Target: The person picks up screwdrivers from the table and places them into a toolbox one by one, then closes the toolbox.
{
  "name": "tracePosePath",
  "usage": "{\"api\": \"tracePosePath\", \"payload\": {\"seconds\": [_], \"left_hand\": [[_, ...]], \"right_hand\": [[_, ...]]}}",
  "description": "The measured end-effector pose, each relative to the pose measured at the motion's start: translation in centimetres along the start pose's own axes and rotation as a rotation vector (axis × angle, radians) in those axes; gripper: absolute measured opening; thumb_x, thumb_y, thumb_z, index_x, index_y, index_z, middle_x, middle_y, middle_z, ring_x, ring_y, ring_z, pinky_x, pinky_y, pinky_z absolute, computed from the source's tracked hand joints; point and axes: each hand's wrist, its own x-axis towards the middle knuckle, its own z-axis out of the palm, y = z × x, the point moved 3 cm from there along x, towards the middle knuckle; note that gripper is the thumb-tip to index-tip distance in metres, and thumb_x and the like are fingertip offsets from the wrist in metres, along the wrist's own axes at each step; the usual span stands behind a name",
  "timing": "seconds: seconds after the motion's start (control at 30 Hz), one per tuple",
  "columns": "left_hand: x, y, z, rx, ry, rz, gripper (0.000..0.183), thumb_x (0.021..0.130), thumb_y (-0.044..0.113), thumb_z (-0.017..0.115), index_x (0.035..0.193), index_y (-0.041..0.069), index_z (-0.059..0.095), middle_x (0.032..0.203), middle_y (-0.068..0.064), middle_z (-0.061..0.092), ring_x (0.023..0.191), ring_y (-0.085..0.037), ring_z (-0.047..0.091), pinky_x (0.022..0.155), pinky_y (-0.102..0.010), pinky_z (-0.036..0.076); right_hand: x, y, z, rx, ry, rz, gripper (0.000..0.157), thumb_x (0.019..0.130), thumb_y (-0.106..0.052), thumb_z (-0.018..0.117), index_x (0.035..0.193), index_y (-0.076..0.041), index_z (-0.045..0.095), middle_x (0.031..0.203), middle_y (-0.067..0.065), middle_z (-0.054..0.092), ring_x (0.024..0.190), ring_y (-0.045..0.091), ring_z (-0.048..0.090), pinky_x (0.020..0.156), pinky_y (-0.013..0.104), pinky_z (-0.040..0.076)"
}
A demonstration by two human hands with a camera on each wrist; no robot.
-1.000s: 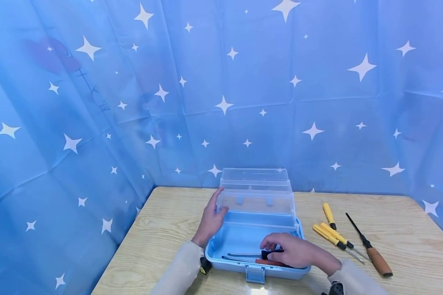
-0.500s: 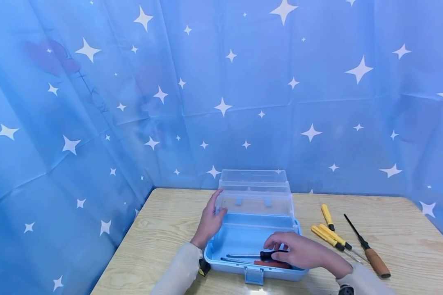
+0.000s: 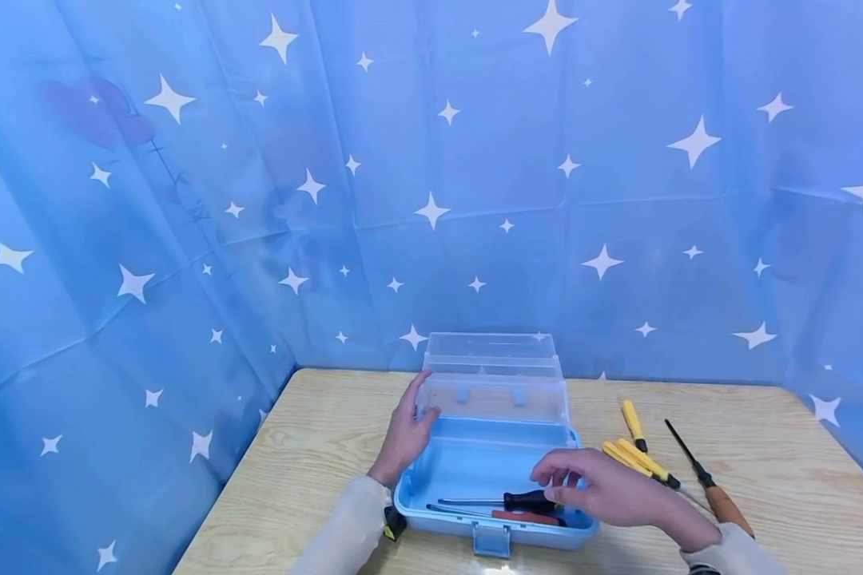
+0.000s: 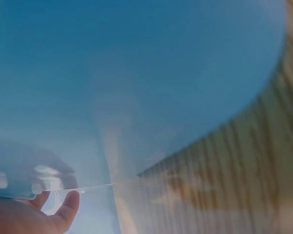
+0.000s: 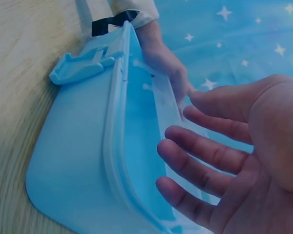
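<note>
A blue toolbox (image 3: pixel 431 524) stands on the table with its clear lid (image 3: pixel 496 398) raised. My left hand (image 3: pixel 405 435) holds the lid by its left edge, thumb and fingers on either side of it; in the left wrist view the thumb (image 4: pixel 68 209) shows at that edge. Inside the box, along the front, lie a black-handled screwdriver (image 3: pixel 528 501) and a red-handled screwdriver (image 3: pixel 525 517). Over the box's right end hovers my right hand (image 3: pixel 611 487), its fingers loosely bent. The right wrist view shows nothing between those fingers (image 5: pixel 200 151).
Several yellow-handled screwdrivers (image 3: pixel 633 423) lie right of the box, partly hidden by my right hand. Beyond them is a screwdriver with a brown wooden handle (image 3: pixel 728 509). The box's front latch (image 3: pixel 491 541) hangs down. A star-patterned curtain (image 3: pixel 475 176) hangs behind the table.
My right hand has risen from the black-handled screwdriver and drifted right, leaving it lying in the box. The left hand keeps its place on the lid.
</note>
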Motion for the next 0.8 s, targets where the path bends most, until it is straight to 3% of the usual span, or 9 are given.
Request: {"api": "tracePosePath", "payload": {"seconds": [0.3,0.47,0.8], "left_hand": [[0.1,0.0,0.0,-0.008,0.011,0.035,0.060,0.101,0.017,0.052,0.152,0.041,0.032,0.160,0.007,0.031,0.148,-0.026,0.029,0.117,-0.058,0.027],[0.0,-0.1,0.1,-0.015,0.003,0.034,0.058,0.102,0.018,0.052,0.153,0.037,0.031,0.160,0.005,0.032,0.147,-0.029,0.032,0.116,-0.060,0.029],[0.0,-0.2,0.1,-0.012,0.007,0.029,0.060,0.102,0.015,0.051,0.151,0.043,0.031,0.160,0.006,0.031,0.148,-0.027,0.029,0.116,-0.060,0.027]], "right_hand": [[-1.8,0.1,-1.4,-0.068,0.078,0.008,0.019,0.102,-0.020,0.055,0.119,-0.017,0.064,0.107,-0.008,0.066,0.092,0.006,0.062,0.075,0.026,0.054],[-2.6,0.2,-1.8,-0.067,0.089,-0.032,0.020,0.102,-0.015,0.053,0.120,-0.016,0.064,0.109,-0.006,0.066,0.092,0.008,0.062,0.074,0.026,0.054],[-4.5,0.4,-3.1,-0.140,0.187,0.006,0.021,0.102,-0.012,0.054,0.120,-0.012,0.065,0.109,0.002,0.068,0.091,0.007,0.061,0.072,0.024,0.054]]}}
